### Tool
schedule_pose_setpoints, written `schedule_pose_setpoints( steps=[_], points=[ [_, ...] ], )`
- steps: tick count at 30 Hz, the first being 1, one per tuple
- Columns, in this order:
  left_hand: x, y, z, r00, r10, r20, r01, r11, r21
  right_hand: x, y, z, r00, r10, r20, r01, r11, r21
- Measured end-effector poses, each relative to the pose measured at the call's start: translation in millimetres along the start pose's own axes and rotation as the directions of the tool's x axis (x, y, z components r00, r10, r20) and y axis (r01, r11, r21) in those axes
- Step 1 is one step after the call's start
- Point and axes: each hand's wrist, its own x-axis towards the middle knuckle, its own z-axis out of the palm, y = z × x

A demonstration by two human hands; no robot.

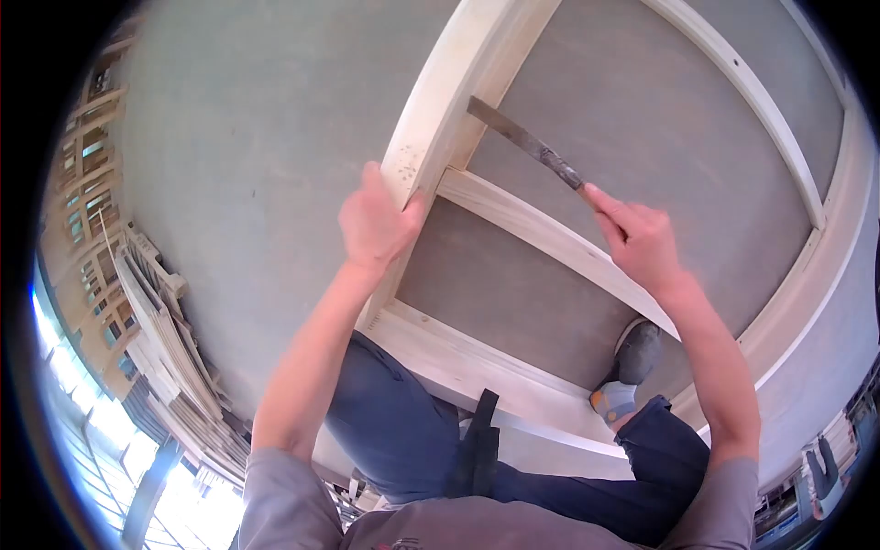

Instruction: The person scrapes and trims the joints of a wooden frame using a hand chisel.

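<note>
A pale wooden frame with several crosspieces lies over the grey floor. My left hand grips the frame's long left beam, its fingers around the edge near a patch of small dark marks. In my right hand is the handle end of a long, narrow tool with a flat, worn metal blade. The blade points up and left, and its tip is at the inner side of that beam, above the joint with a crosspiece. Whether the tip touches the wood I cannot tell.
My shoe is inside the frame at the lower right, and my legs straddle the near rail. Stacked boards and wooden pallets line the left side. Various items stand at the lower right edge.
</note>
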Motion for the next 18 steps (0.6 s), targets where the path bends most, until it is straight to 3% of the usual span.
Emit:
schedule_pose_setpoints(
  steps=[2, 5, 6, 8, 11, 14, 18],
  points=[
    [-2.2, -4.1, 1.6, 0.998, 0.056, -0.028, -0.057, 0.998, -0.04, -5.3, 3.2, -4.3, 0.998, -0.051, 0.031, 0.055, 0.99, -0.132],
    [-2.1, -2.6, 2.6, 0.997, 0.06, -0.057, -0.063, 0.997, -0.055, 2.7, -11.7, -11.5, 0.994, 0.109, -0.025, -0.102, 0.977, 0.185],
    [-1.7, -1.5, 2.0, 0.997, 0.049, -0.065, -0.052, 0.997, -0.053, 6.7, -15.6, -16.1, 0.98, 0.193, 0.042, -0.198, 0.955, 0.221],
    [-0.4, -2.8, 1.7, 0.993, 0.083, -0.088, -0.088, 0.995, -0.054, 17.3, -21.9, -27.7, 0.921, 0.347, 0.178, -0.385, 0.884, 0.266],
    [2.0, -0.1, 0.4, 0.994, 0.075, -0.076, -0.078, 0.996, -0.049, 28.6, -24.9, -37.7, 0.909, 0.355, 0.216, -0.409, 0.859, 0.309],
    [1.4, 0.9, 1.0, 0.997, 0.064, -0.05, -0.066, 0.997, -0.044, 41.3, -40.6, -52.5, 0.83, 0.46, 0.315, -0.549, 0.773, 0.317],
    [7.5, 8.9, -1.3, 0.995, 0.092, -0.047, -0.094, 0.994, -0.049, 50.6, -43.9, -52.7, 0.827, 0.469, 0.31, -0.552, 0.782, 0.291]
  ],
)
